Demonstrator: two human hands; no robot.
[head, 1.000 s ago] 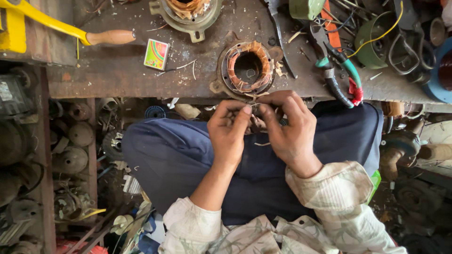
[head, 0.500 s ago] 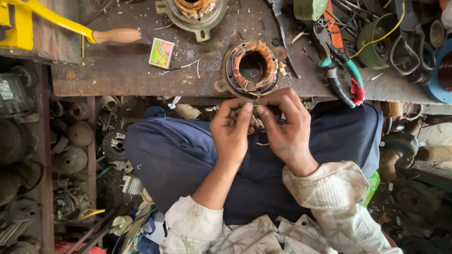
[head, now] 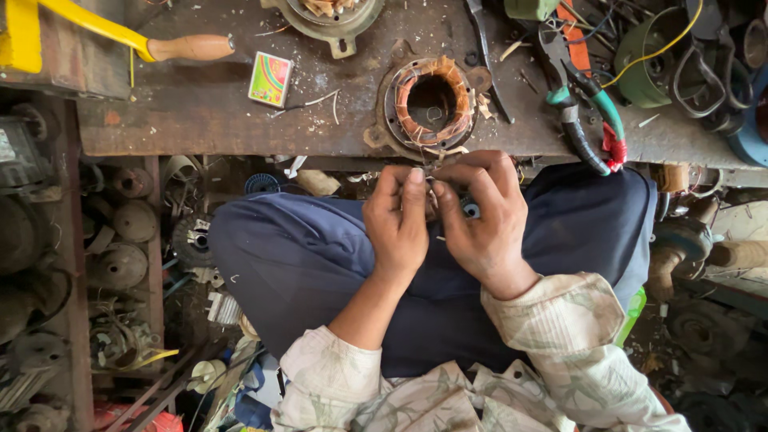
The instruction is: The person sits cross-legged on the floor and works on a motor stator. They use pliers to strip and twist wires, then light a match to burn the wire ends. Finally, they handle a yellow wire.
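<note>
Here both my hands meet at centre frame over my lap: left hand (head: 398, 226) and right hand (head: 480, 220), each grip pinched together on a thin wire (head: 438, 170), near the stator (head: 432, 104) on the table (head: 200, 112) above.

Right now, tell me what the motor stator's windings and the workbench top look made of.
Stator windings: likely enamelled copper wire, going by the orange-brown sheen of the coils. Workbench top: looks like worn, stained wood or rusted metal plate; dull brown, scuffed, hard to say which.
</note>
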